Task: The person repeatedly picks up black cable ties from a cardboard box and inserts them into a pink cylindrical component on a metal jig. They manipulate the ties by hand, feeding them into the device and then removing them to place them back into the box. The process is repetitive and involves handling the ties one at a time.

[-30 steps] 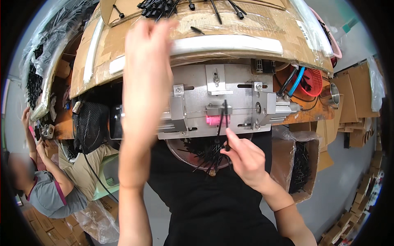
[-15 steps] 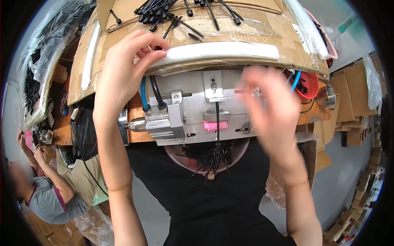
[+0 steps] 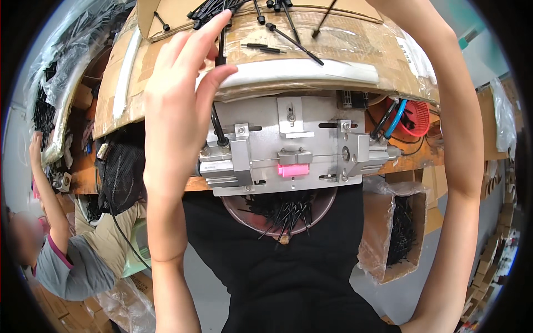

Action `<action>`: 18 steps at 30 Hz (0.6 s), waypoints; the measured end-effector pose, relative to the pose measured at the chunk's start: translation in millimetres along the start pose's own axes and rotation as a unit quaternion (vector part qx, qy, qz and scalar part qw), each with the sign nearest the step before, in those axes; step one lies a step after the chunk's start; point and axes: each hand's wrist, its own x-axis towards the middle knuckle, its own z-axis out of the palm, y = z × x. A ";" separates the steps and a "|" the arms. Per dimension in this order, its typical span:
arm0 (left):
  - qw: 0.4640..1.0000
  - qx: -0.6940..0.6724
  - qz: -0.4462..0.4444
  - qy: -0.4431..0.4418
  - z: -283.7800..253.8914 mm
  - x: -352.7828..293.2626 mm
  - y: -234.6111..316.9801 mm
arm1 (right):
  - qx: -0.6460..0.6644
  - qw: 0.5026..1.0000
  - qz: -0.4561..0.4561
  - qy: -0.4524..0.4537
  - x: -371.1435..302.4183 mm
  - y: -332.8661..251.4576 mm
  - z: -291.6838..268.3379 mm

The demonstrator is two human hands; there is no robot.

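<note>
My left hand point(image 3: 183, 89) is over the left part of the cardboard box top, fingers and thumb spread apart. Between its index finger and thumb lies a thin black plastic rod with a thick end point(image 3: 221, 50); I see no grip on it. My right forearm point(image 3: 458, 111) stretches up past the top edge, so its hand is out of the picture. Below the box is a metal clamping fixture point(image 3: 311, 119) with a pink block point(image 3: 293, 170) at its centre. No rod stands in it. Several more black rods point(image 3: 214, 12) lie on the cardboard.
A bowl of black rods point(image 3: 327, 213) sits under the fixture. To the right are a red basket point(image 3: 419, 119) and an open carton of black pieces point(image 3: 400, 238). Blue and black hoses point(image 3: 395, 119) run beside the fixture. Another person point(image 3: 83, 266) works at far left.
My right hand has gone from over the fixture up beyond the top edge. The rod that stood in the fixture is gone from it. My left thumb and fingers have spread apart.
</note>
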 end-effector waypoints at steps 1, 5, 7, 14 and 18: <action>1.000 0.006 0.007 0.000 3.4 -4.6 5.7 | 0.006 1.000 0.017 0.015 -9.1 4.5 -1.9; 0.990 0.031 -0.086 -0.106 -6.6 -86.6 63.3 | 0.184 0.967 0.174 0.004 -16.4 -26.3 -7.6; 0.984 0.037 -0.068 -0.159 5.3 -127.5 91.6 | 0.278 0.934 0.224 0.000 -36.6 -39.3 -26.9; 0.964 0.089 -0.088 -0.235 44.9 -153.9 106.1 | 0.607 0.691 0.364 0.148 -117.9 -45.7 -28.9; 0.962 0.085 -0.079 -0.249 47.7 -150.0 104.7 | 0.595 0.702 0.356 0.163 -130.2 -104.5 -53.5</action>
